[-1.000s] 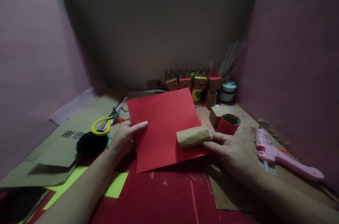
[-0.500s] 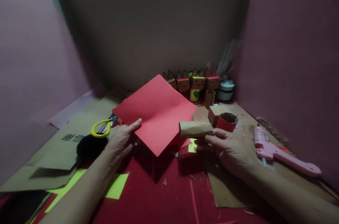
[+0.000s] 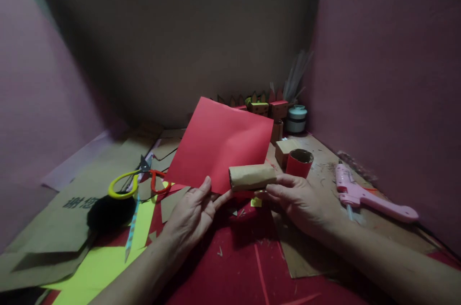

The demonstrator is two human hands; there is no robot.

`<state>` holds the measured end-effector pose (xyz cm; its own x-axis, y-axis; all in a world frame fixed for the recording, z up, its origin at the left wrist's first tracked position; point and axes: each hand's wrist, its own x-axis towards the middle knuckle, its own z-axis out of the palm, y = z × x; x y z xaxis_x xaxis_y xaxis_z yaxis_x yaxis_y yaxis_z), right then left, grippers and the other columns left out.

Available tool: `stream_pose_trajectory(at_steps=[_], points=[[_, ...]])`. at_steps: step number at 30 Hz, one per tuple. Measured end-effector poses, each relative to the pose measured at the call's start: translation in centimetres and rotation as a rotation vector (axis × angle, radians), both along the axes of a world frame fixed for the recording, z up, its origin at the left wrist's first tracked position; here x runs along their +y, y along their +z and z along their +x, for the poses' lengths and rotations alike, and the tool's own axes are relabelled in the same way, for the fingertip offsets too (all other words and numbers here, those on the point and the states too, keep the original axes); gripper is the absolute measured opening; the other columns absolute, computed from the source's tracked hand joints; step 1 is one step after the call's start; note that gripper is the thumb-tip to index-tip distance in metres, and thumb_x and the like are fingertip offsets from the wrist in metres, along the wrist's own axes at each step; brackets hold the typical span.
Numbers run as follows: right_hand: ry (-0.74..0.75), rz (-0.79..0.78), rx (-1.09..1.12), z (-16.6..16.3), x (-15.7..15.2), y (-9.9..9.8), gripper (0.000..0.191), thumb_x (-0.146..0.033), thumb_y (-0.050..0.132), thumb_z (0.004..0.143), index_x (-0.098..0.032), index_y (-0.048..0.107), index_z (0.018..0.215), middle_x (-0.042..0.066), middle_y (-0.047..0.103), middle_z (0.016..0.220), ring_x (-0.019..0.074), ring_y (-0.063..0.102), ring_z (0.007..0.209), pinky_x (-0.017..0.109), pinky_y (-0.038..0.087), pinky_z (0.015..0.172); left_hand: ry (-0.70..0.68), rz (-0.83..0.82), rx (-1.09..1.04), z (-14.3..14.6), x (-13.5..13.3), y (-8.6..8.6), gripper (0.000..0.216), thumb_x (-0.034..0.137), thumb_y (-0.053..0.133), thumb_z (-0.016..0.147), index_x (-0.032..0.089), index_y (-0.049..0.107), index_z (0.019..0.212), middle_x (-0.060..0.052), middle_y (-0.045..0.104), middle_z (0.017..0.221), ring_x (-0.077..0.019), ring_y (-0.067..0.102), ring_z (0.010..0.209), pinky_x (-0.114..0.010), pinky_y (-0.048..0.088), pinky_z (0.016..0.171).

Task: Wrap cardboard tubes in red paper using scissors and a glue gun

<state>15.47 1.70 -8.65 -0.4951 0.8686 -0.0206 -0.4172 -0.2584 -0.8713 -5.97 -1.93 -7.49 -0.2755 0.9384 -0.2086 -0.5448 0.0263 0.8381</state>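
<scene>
Took red-covered tube point(image 3: 298, 168) as landmark. Observed red sheet point(image 3: 226, 141) left of landmark, pinched along near edge between thumb and fingers of left hand point(image 3: 192, 213). Found brown roll point(image 3: 252, 177) nearer left of landmark, in front of sheet, gripped at right end by fingers of right hand point(image 3: 302, 204); could not determine contact with sheet. Recorded scissors point(image 3: 144, 165) well left of landmark, pink glue gun point(image 3: 374, 203) to its right, small cardboard box point(image 3: 286, 150) just behind.
</scene>
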Motion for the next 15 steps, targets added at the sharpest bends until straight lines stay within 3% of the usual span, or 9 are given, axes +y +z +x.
stream_pose_trajectory(at_steps=[3,7,11,15], points=[[-0.054,0.043,-0.048,0.0,0.0,0.3,0.018,-0.026,0.077,0.075,-0.021,0.078,0.092,0.005,0.075,0.088,0.0200,0.068,0.085,0.033,0.052,0.080,-0.034,0.021,-0.102,0.4,-0.2,0.3,0.033,0.011,0.052,0.094,0.013,0.060,0.063,-0.001,0.062,0.064,-0.0125,0.067,0.070,-0.037,0.063,0.084],[-0.120,0.096,-0.048,0.0,-0.2,0.9,0.015,-0.027,0.078,0.073,-0.023,0.078,0.088,0.005,0.072,0.105,0.0197,0.067,0.092,0.031,0.052,0.079,-0.165,0.090,-0.180,0.6,-0.5,0.7,0.021,0.019,0.050,0.097,0.013,0.069,0.090,-0.010,0.074,0.094,-0.0220,0.070,0.097,-0.038,0.062,0.084],[-0.045,0.034,-0.037,-0.2,-0.4,1.1,0.024,-0.029,0.077,0.075,-0.024,0.077,0.098,0.005,0.075,0.093,0.0161,0.066,0.070,0.030,0.052,0.065,-0.319,0.050,-0.237,1.0,-1.2,1.4,0.030,0.025,0.043,0.100,0.012,0.069,0.105,-0.017,0.071,0.114,-0.0275,0.069,0.104,-0.039,0.063,0.080],[0.008,0.047,0.021,-0.2,-0.4,1.0,0.023,-0.026,0.074,0.079,-0.026,0.076,0.102,0.003,0.074,0.080,0.0137,0.064,0.062,0.030,0.051,0.065,-0.381,0.029,-0.303,1.1,-1.5,1.9,0.034,0.027,0.040,0.101,0.012,0.069,0.109,-0.018,0.071,0.116,-0.0272,0.071,0.100,-0.037,0.063,0.080]])
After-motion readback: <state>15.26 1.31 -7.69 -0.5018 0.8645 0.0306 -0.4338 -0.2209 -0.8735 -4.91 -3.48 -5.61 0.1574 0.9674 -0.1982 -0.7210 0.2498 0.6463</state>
